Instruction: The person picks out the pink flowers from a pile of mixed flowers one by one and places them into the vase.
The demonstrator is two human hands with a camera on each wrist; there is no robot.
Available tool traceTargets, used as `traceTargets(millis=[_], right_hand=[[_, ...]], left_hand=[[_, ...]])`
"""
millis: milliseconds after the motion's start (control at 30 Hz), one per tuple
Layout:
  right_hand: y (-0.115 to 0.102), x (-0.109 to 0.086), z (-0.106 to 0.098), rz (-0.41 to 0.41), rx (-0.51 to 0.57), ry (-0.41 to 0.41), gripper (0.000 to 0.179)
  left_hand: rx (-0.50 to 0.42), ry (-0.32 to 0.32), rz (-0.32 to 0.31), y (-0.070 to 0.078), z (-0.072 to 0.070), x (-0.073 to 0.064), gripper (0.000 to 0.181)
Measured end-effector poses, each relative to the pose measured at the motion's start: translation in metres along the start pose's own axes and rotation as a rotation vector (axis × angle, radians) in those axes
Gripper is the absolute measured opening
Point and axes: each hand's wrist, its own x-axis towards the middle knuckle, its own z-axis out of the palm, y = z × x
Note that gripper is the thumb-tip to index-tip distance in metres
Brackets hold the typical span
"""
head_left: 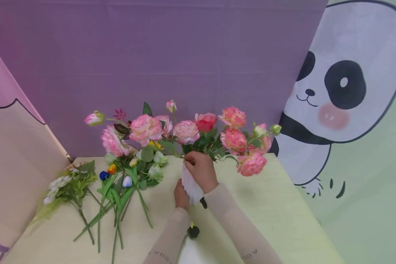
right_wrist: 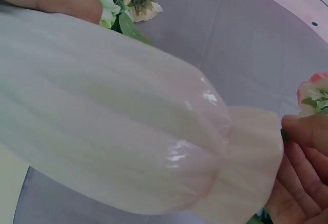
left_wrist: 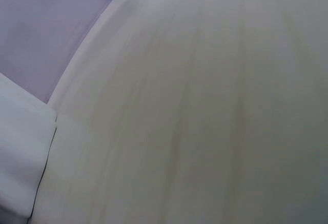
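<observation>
A white ribbed vase (head_left: 190, 186) with a frilled neck stands on the table, holding pink and coral artificial flowers (head_left: 233, 141). My left hand (head_left: 181, 196) grips the vase's left side; in the right wrist view its thumb (right_wrist: 72, 1) lies along the glossy body. At the frilled rim, my right hand (head_left: 202, 171) pinches a green flower stem (right_wrist: 284, 135) between thumb and forefinger. Which bloom belongs to that stem is hidden. Only a pale ribbed surface (left_wrist: 195, 111) fills most of the left wrist view.
Loose artificial tulips (head_left: 127, 182) with crossed green stems lie left of the vase. Farther left is a white-flowered bunch (head_left: 57, 187). A purple cloth (head_left: 171, 47) hangs behind the pale table (head_left: 264, 220), and a panda picture (head_left: 343, 88) is on the right wall.
</observation>
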Motion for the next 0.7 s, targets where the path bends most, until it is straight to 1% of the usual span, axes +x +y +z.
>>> traceTargets(millis=[67,100,167,200,267,300,333,433,500,567,667,700], right_hand=[[0.001,0.000,0.001,-0.007,-0.027,-0.016,0.005],[0.001,0.000,0.002,-0.013,-0.042,-0.022,0.005],[0.001,0.000,0.002,-0.018,-0.073,-0.037,0.005],[0.001,0.000,0.002,-0.020,-0.084,-0.045,0.005],[0.001,0.001,0.000,-0.020,-0.096,-0.064,0.006],[0.000,0.001,0.000,-0.020,-0.098,-0.075,0.006],[0.000,0.002,-0.001,-0.021,-0.106,-0.089,0.007],[0.000,0.003,-0.002,-0.024,-0.132,-0.130,0.008],[0.000,0.004,-0.003,-0.023,-0.148,-0.151,0.007],[0.001,0.004,-0.003,-0.036,-0.167,-0.157,0.009],[0.001,0.002,-0.003,-0.077,-0.187,-0.135,0.015],[0.001,0.002,-0.003,-0.092,-0.193,-0.122,0.016]], left_hand=[[-0.001,0.012,-0.055,-0.003,0.002,0.002,0.048],[0.011,0.014,-0.076,0.001,0.003,0.000,0.050],[0.008,-0.020,-0.202,0.037,0.000,-0.011,0.053],[0.011,-0.021,-0.224,0.046,-0.001,-0.014,0.053],[0.044,-0.025,-0.239,0.061,-0.002,-0.018,0.052],[0.054,-0.025,-0.248,0.067,-0.003,-0.019,0.052],[0.051,-0.019,-0.258,0.069,-0.002,-0.019,0.052],[0.070,-0.016,-0.261,0.073,-0.003,-0.019,0.051],[0.080,-0.014,-0.249,0.075,-0.003,-0.019,0.050],[0.124,-0.015,-0.210,0.073,-0.003,-0.018,0.049],[0.192,-0.008,-0.153,0.071,-0.002,-0.018,0.048],[0.195,-0.009,-0.152,0.071,-0.002,-0.017,0.047]])
